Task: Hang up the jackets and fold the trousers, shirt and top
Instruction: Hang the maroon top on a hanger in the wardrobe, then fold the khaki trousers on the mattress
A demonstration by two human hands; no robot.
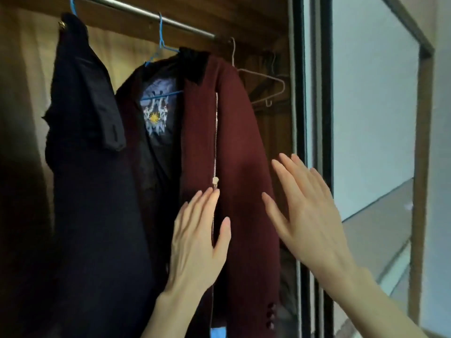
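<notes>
Maroon jacket hangs ungripped between flat left hand (touching) and right hand.

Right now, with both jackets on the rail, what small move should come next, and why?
Probably draw both hands back and turn to the garments left to fold. The maroon jacket already hangs on its blue hanger beside the dark jacket; the left hand and right hand are flat and grip nothing.

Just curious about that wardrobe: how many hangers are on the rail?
3: a blue one under the dark jacket, a blue one in the maroon jacket, an empty pale one rightmost. Others may be hidden.
</notes>
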